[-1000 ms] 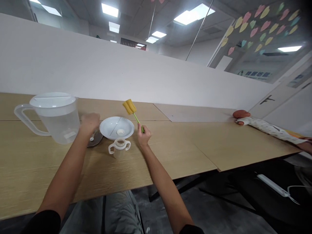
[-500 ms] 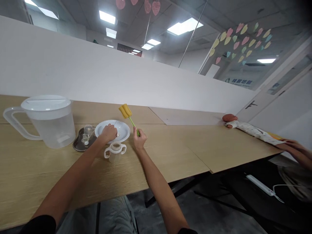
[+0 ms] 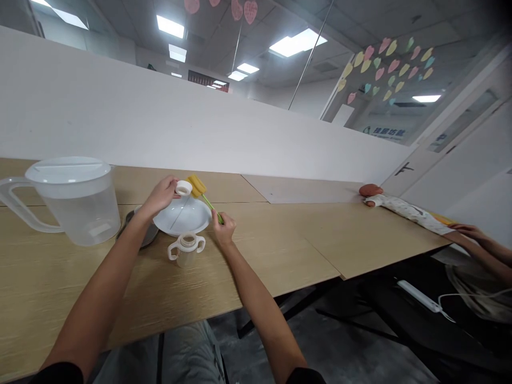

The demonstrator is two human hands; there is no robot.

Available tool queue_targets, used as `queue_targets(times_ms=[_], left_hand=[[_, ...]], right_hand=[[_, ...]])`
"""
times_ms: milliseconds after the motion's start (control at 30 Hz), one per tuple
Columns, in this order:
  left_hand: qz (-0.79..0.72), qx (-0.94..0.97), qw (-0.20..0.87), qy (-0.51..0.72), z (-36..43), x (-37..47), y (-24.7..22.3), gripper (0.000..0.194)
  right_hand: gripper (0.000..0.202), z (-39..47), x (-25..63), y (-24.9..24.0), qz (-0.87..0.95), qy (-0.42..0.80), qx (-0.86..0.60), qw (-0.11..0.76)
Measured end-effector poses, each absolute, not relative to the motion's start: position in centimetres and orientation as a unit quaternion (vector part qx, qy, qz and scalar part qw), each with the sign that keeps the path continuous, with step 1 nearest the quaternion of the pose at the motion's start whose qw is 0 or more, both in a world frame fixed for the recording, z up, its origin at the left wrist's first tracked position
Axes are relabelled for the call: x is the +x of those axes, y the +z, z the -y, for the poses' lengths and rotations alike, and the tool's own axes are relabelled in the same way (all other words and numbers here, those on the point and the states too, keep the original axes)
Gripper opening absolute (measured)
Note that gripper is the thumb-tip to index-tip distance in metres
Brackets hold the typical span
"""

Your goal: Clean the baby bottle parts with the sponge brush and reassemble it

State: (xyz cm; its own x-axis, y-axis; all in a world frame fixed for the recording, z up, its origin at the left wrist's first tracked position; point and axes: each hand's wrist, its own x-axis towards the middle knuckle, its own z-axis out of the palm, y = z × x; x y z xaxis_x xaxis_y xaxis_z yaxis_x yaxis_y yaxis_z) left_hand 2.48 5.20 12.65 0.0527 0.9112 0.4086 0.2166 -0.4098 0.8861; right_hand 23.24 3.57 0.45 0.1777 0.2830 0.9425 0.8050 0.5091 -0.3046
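Observation:
My left hand [image 3: 163,195] grips a white ring [image 3: 184,188] by its edge, raised above the white bowl [image 3: 203,217]. In my right hand [image 3: 224,228] is the green handle of a sponge brush, and the brush's yellow sponge head [image 3: 197,186] is right beside the ring. A clear cup with two white handles [image 3: 187,249] stands upright and open at the top, just in front of the bowl. My left forearm partly covers a dark metal tray [image 3: 149,238] left of the bowl; what lies in it is hidden.
A large lidded pitcher [image 3: 86,208] with clear liquid stands on the wooden table [image 3: 280,240] at the left. At the far right, another person's hands [image 3: 472,234] are by a white-clothed doll [image 3: 408,213]. A white power strip [image 3: 420,296] lies below the table's edge.
My left hand has risen out of the bowl with the white ring. My right hand has shifted slightly left, bringing the sponge head next to the ring.

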Motion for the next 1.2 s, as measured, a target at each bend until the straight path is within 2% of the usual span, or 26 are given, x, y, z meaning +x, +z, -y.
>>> queue_targets(times_ms=[133,367,667,900,1200], left_hand=[[-0.402,0.598,0.338,0.606,-4.8,2.6,13.4,0.019],[-0.421,0.610,0.166,0.651,-5.7,3.7,11.8,0.025],[-0.441,0.490,0.100,0.746,-7.1,4.1,9.6,0.021],[-0.393,0.441,0.168,0.789,-6.3,3.4,11.0,0.022],[-0.365,0.452,0.266,0.769,-5.4,3.1,12.4,0.025]], right_hand=[[0.043,-3.4,23.0,0.5,0.622,-0.269,-0.415,0.608],[0.038,-3.3,22.9,0.3,0.638,-0.314,-0.379,0.592],[0.031,-3.0,22.2,0.4,0.662,-0.322,-0.347,0.582],[0.035,-2.7,22.0,0.4,0.690,-0.303,-0.359,0.550],[0.035,-2.3,22.2,0.8,0.712,-0.288,-0.334,0.547]])
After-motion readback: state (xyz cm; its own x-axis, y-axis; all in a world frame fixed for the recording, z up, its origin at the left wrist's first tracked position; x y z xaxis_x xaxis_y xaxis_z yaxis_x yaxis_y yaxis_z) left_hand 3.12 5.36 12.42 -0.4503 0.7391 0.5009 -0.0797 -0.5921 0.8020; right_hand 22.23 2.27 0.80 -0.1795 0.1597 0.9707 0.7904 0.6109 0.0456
